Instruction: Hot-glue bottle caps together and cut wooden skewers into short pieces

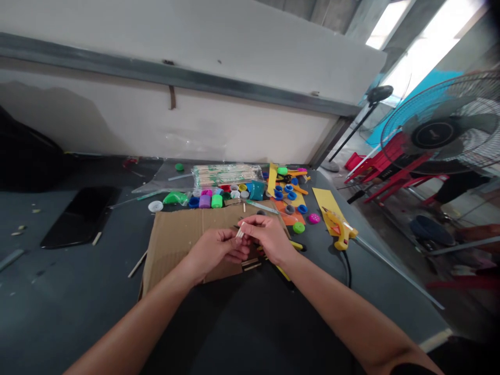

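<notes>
Over a sheet of cardboard (172, 239), both hands meet at a small bundle of short wooden stick pieces (240, 230) lying side by side. My left hand (219, 251) pinches the bundle from the left and below. From the right, my right hand (271, 237) has thumb and fingers closed on its upper end. A few more short sticks (251, 265) lie just beneath the hands. Partly hidden by the right hand and wrist are tools with yellow handles (284, 273), whose kind I cannot make out.
Behind the cardboard lie a clear bag of wooden sticks (228, 175) and several coloured bottle caps (205, 201). A yellow glue gun (340, 229) with a black cord is at right, a black phone (80, 216) at left. A fan (437, 134) stands beyond the table.
</notes>
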The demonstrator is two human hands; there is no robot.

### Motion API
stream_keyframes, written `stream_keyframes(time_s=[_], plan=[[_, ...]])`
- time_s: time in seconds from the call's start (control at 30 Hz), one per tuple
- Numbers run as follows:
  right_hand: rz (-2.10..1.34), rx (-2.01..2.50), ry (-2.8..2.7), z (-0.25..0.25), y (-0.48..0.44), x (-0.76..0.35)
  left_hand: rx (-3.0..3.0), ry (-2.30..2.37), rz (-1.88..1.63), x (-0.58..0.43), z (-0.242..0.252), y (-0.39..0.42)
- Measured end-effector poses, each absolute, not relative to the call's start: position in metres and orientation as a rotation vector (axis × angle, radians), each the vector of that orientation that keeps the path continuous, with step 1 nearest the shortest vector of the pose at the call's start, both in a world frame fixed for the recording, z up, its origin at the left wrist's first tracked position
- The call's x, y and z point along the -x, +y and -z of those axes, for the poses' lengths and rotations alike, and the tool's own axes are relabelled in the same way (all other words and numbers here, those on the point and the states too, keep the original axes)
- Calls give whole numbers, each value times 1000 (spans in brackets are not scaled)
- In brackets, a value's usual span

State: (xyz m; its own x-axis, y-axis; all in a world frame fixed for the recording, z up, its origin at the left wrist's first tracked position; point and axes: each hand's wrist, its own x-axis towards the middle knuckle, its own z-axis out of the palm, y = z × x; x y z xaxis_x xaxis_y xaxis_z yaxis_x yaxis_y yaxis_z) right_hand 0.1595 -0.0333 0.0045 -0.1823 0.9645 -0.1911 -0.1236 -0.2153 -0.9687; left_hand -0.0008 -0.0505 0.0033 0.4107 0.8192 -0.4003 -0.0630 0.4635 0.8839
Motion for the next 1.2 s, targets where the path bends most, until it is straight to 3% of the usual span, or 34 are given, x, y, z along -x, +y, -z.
stream_keyframes(time_s=[0.63, 0.83, 1.0, 1.2], plan=[[-1534, 1145, -1067, 0, -34, -158, -1234, 1262, -756, 21, -19, -35], [-1055, 1160, -1693, -2, -35, -168, -1335, 1266, -674, 31, -19, -34], [-1325, 1225, -1498, -4, -34, -167, -1258, 1246, -695, 27, -21, -34], [-1382, 1227, -1271, -6, -31, -164, -1010, 1247, -706, 21, -14, -33]])
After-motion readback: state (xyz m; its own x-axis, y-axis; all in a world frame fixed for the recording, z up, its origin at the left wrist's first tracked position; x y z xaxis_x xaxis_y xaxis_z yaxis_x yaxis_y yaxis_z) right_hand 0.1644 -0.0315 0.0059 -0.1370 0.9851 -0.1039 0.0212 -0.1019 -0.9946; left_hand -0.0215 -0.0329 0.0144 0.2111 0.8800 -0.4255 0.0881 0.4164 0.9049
